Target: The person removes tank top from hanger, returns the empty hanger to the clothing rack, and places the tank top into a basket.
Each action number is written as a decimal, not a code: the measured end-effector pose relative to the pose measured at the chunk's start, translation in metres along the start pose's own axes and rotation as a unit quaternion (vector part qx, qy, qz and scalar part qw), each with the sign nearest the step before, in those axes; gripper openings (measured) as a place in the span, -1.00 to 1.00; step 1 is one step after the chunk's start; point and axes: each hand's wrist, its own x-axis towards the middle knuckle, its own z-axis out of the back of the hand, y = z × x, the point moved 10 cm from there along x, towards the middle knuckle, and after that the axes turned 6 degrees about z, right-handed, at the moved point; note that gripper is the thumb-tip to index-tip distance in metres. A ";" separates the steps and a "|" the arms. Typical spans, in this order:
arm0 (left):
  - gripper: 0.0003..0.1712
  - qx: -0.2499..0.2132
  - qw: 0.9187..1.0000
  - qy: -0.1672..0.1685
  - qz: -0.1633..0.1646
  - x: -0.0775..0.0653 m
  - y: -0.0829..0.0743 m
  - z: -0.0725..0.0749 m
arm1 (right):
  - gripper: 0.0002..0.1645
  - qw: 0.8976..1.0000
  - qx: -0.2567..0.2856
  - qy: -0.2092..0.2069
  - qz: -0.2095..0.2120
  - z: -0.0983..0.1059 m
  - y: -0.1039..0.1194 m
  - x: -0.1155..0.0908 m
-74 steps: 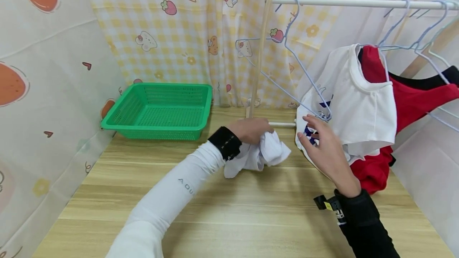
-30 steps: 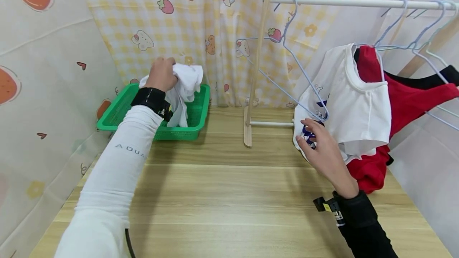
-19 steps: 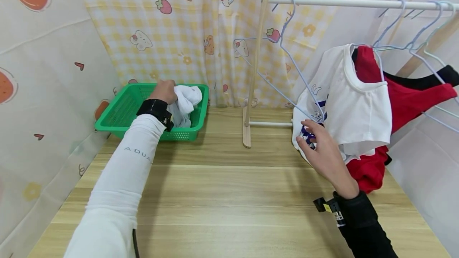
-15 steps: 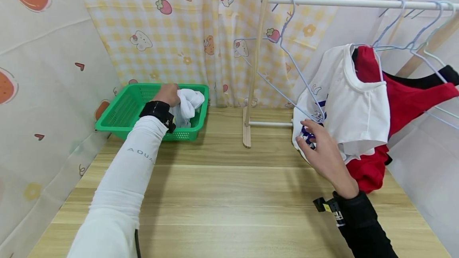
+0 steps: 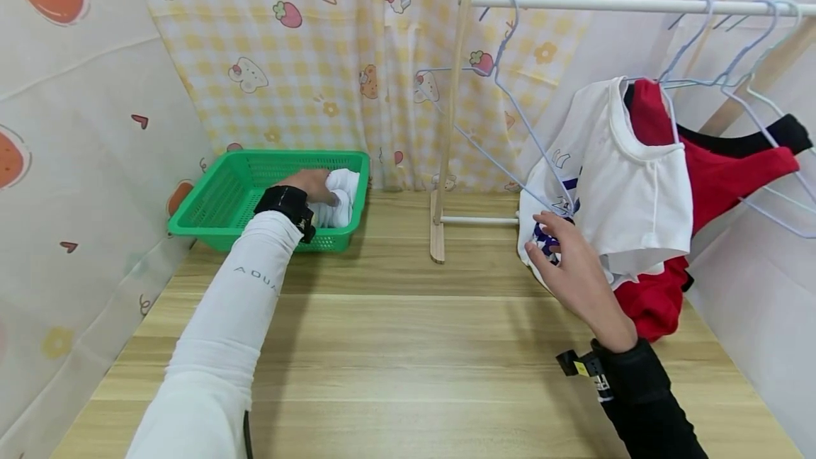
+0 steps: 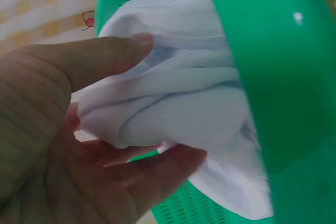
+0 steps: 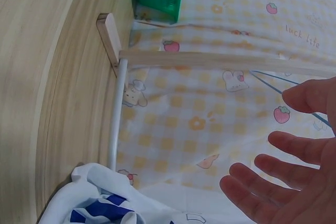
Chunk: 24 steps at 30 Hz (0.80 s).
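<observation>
In the head view my left hand [image 5: 312, 185] is inside the green plastic basket [image 5: 210, 218], over a bunched white garment [image 5: 341, 205] at the basket's right end. The left wrist view has the thumb lying along the stitched white cloth [image 6: 178, 93] and the fingers below it, spread well apart with the cloth loosely between. What kind of garment it is cannot be told. My right hand [image 5: 570, 268] hovers with relaxed, parted fingers in front of a white printed shirt [image 5: 650, 197], near the lower corner of a bare blue hanger [image 5: 519, 108]. It holds nothing.
A clothes rack with a white rail [image 5: 593, 2] and a wooden post [image 5: 451, 112] stands at the right. Red tops with black trim [image 5: 733, 176] hang behind the white shirt. Wood-grain table [image 5: 408, 353] lies in front, and a patterned curtain [image 5: 306, 76] stands behind.
My left hand has carried the white garment from the table by the rack leftward into the basket, lowered it and loosened its fingers. My right hand has stayed nearly still.
</observation>
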 end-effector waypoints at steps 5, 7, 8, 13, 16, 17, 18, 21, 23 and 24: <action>-0.02 0.017 1.000 0.011 0.000 -0.007 -0.006 0.004 | -0.39 1.000 0.000 0.002 -0.001 0.000 0.000 -0.001; -0.01 0.029 1.000 0.012 -0.001 -0.012 -0.012 0.008 | -0.40 1.000 0.000 0.003 -0.001 0.000 0.000 -0.001; -0.02 0.033 0.999 0.012 -0.001 -0.015 -0.015 0.010 | -0.40 1.000 0.001 0.003 -0.001 0.000 -0.001 -0.001; -0.06 0.040 0.999 0.012 -0.007 -0.032 -0.034 0.024 | -0.41 1.000 0.006 0.002 0.004 0.000 0.000 -0.002; -0.09 0.038 0.999 -0.007 -0.021 -0.042 -0.047 0.032 | -0.41 1.000 0.010 0.001 0.007 -0.001 0.001 -0.002; -0.11 0.038 0.999 -0.015 -0.028 -0.045 -0.052 0.035 | -0.41 1.000 0.011 0.001 0.007 -0.001 0.001 -0.002; -0.13 0.037 0.998 -0.026 -0.035 -0.048 -0.057 0.037 | -0.41 1.000 0.012 0.001 0.007 -0.001 0.001 -0.002; -0.19 0.040 0.996 -0.066 -0.052 -0.058 -0.073 0.042 | -0.41 1.000 0.014 0.001 0.008 -0.001 0.001 -0.002; -0.23 0.047 0.993 -0.095 -0.059 -0.067 -0.084 0.043 | -0.41 1.000 0.016 0.002 0.009 -0.002 0.001 -0.002; -0.25 0.052 0.990 -0.110 -0.064 -0.072 -0.091 0.043 | -0.40 1.000 0.017 0.001 0.009 -0.002 0.002 -0.002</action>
